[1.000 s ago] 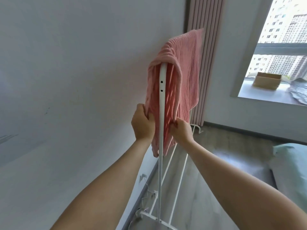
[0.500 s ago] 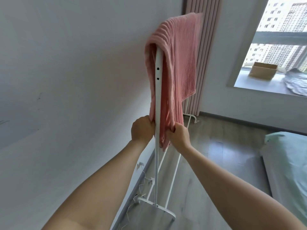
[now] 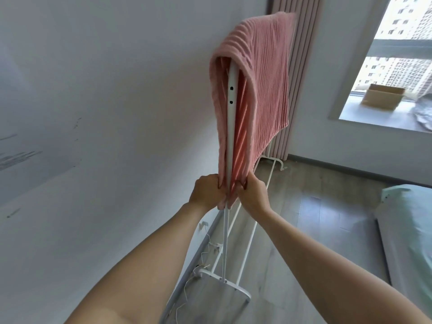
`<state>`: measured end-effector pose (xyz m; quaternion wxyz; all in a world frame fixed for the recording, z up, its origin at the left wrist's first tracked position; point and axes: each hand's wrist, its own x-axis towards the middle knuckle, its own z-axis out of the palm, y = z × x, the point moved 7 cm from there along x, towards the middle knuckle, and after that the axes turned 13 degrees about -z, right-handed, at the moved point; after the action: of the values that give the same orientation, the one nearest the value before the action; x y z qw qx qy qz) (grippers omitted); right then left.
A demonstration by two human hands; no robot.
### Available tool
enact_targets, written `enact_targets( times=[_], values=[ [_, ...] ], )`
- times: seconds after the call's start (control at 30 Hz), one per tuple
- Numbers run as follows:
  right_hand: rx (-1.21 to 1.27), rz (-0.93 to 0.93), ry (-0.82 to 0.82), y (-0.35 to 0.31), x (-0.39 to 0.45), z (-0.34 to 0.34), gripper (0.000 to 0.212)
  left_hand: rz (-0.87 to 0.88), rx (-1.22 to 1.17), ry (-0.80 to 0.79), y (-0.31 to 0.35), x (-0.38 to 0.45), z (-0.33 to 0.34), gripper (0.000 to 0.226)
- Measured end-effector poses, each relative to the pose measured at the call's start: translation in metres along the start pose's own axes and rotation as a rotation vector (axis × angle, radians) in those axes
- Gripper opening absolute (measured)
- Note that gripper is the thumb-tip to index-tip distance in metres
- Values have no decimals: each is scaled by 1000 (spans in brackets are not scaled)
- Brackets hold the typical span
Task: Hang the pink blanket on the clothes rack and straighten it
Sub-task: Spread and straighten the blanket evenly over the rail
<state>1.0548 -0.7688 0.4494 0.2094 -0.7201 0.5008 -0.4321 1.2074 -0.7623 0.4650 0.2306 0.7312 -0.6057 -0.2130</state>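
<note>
The pink ribbed blanket (image 3: 264, 73) hangs folded over the top bar of the white clothes rack (image 3: 231, 108), one half down each side. I see the rack end-on, its near post between my hands. My left hand (image 3: 208, 191) grips the blanket's lower edge on the wall side of the post. On the room side, my right hand (image 3: 251, 195) grips the other lower edge. Both fists sit at the same height, and a short bit of cloth sticks out below them.
A white wall runs close along the rack's left. Thin white cables (image 3: 203, 256) lie by the rack's foot (image 3: 233, 286). A pink curtain (image 3: 301, 38) hangs behind. A bed with pale green bedding (image 3: 411, 230) is at right; a cardboard box (image 3: 383, 95) sits on the window sill.
Both hands have slid down the blanket's two sides to its lower edges, pulling the cloth longer and straighter along the post.
</note>
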Motion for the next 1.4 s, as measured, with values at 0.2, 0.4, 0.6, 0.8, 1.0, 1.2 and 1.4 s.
enact_targets(
  times=[0.2, 0.4, 0.6, 0.8, 1.0, 1.2, 1.4],
  values=[
    [-218, 16, -136, 5, -21, 18, 21, 102, -179, 236, 15, -15, -37, 36],
    [-139, -130, -135, -25, -35, 33, 26, 179, -153, 111, 7, -18, -23, 34],
    [-99, -148, -79, -39, -36, 35, 20, 264, -238, 94, 14, -32, -18, 38],
    [-44, -122, -292, -35, -38, 14, 18, 12, -138, 417, 23, -41, -33, 14],
    [-116, 23, -317, 19, -43, -76, 48, -273, -35, 456, 54, -67, -6, 30],
    [-139, 55, -260, 70, -34, -180, 43, -477, -49, 375, 101, -76, 44, 48],
    [-168, 36, -225, 114, 2, -269, 41, -288, 77, 342, 223, -54, 88, 34]
  ],
)
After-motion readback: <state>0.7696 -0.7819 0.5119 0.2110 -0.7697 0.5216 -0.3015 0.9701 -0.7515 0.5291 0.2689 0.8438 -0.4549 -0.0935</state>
